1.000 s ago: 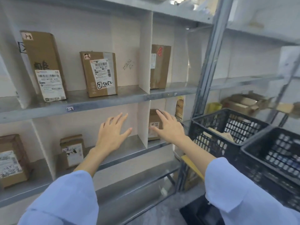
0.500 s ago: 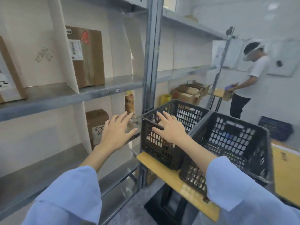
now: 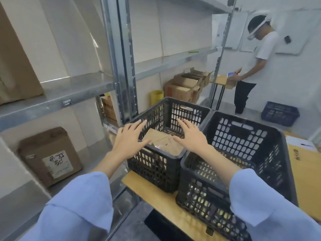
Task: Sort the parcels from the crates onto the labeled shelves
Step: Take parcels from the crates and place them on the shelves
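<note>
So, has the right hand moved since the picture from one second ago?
Yes. The right hand was in front of the shelf divider then; now it hovers open over the left black crate, above the brown parcel, away from the shelves.

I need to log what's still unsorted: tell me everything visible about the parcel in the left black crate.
The parcel is brown cardboard, flat-topped with a seam across it, lying tilted inside the left crate and partly hidden by the crate's wall. No label shows. The left hand and right hand hover open above it, not gripping.
</note>
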